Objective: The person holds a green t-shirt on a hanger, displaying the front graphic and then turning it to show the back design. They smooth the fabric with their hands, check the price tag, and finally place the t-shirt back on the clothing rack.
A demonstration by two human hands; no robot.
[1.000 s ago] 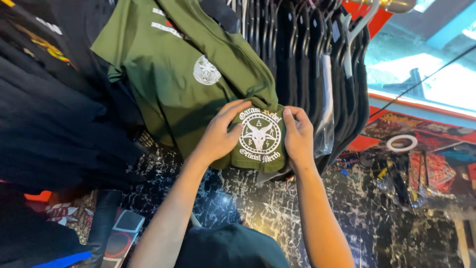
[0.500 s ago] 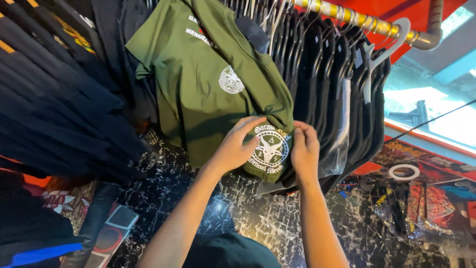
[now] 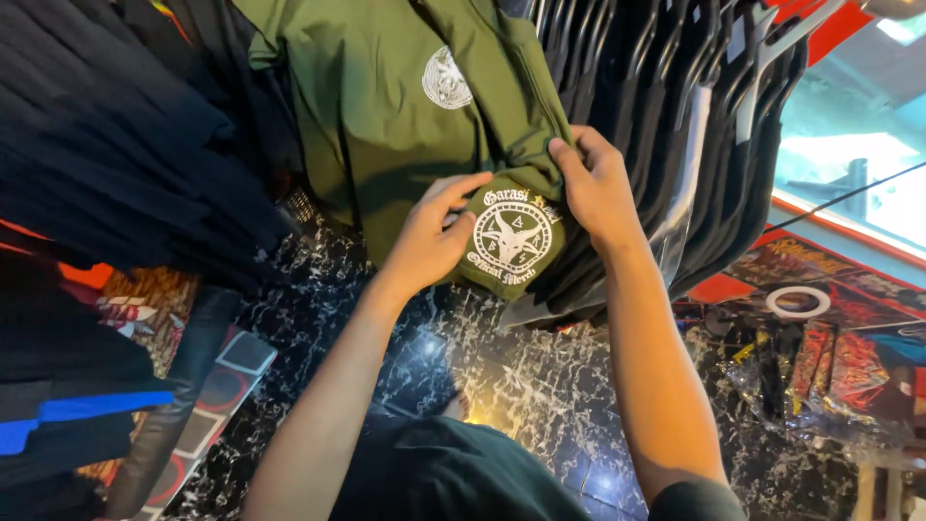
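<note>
While both hands work the same garment, dark shirts hang bunched far left of the left hand, with a blue-striped dark fold lower down. Left hand lies on the green shirt, fingers spread fairly wide and flat, fingertips touching the edge of the round white emblem on the shirt's lower flap. That flap sits between the two hands, emblem facing up, goat-head design inside a ring. A smaller white round print shows on the shirt above the left hand. Right hand is just right of the emblem, fingers curled narrow and pinching a fold of the green cloth at its upper right edge; thumb is hidden, so exact grip cannot be told. Right of that hand, a row of black garments hangs on hangers, touching the green shirt's side. Below both forearms is glossy black marble floor with white veins. Further right of the right arm, a white tape ring lies flat, near clear-wrapped red and black packets. Window light shows top right.
</note>
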